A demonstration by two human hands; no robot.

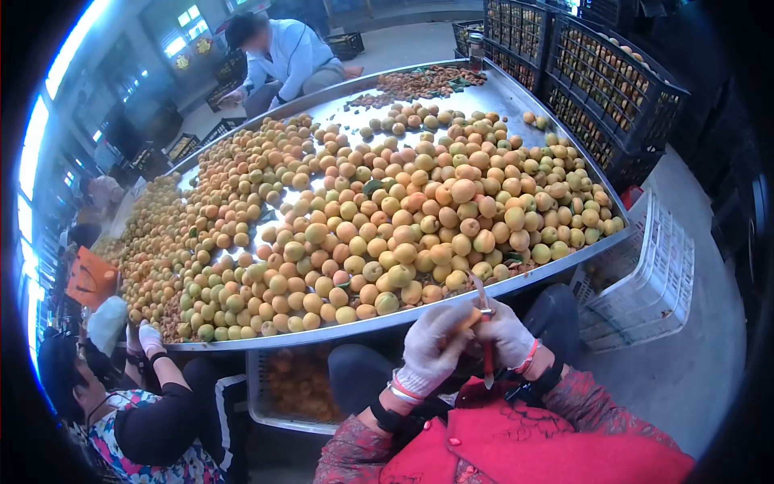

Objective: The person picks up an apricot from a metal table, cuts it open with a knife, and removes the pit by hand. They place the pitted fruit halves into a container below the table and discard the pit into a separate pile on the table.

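Note:
My right hand, in a whitish glove, is closed around a knife with a red handle. Its pale blade points up toward the table edge. Close beside it, my left hand, also gloved, has its fingers curled around an apricot, of which only an orange part shows between the hands. Both hands are just short of the metal table's front rim. Beyond that rim lies a broad heap of yellow-orange apricots, with a few green leaves among them.
Below the table stands a crate with orange fruit pieces inside. A white plastic crate is at the right, with stacked black crates of fruit behind. One person sits across the table; another works at the left.

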